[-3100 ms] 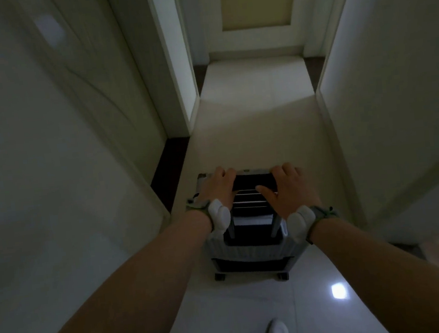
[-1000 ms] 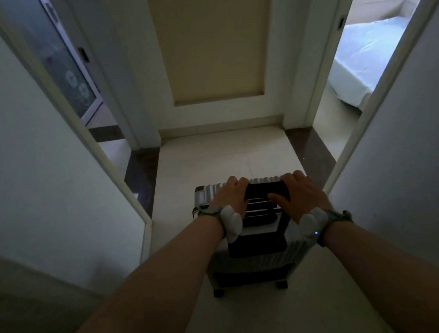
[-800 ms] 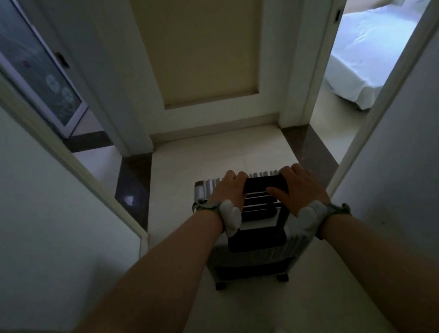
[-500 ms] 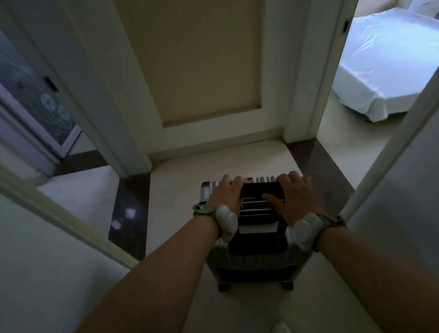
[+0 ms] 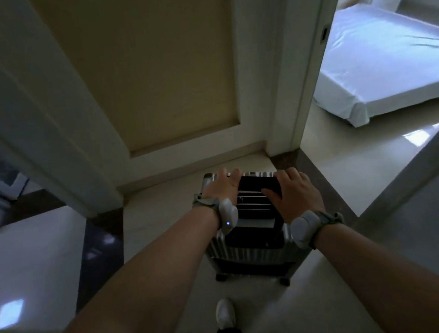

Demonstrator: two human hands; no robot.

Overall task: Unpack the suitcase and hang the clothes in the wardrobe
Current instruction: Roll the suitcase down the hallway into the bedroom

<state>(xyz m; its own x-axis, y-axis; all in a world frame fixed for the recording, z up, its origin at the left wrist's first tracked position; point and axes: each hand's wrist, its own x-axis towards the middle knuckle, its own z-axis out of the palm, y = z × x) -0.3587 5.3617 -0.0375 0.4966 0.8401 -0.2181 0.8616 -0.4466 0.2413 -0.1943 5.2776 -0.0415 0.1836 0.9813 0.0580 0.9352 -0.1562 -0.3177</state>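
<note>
A grey ribbed suitcase (image 5: 249, 252) stands upright on its wheels on the corridor floor, straight ahead of me. Its black pull handle (image 5: 258, 182) is raised. My left hand (image 5: 222, 186) grips the handle's left end and my right hand (image 5: 296, 195) grips its right end, fingers curled over the bar. Both wrists wear grey bands. No clothes or wardrobe are in view.
A closed beige door (image 5: 159, 64) ends the corridor just beyond the suitcase. An open doorway at the right leads to a room with a white bed (image 5: 381, 65). Another opening lies at the left (image 5: 17, 241). My white shoe (image 5: 225, 313) is behind the suitcase.
I have rolled the suitcase down the corridor to its end; the beige door is now close, and the view has turned right so the bedroom doorway shows wider. Both hands stay on the handle.
</note>
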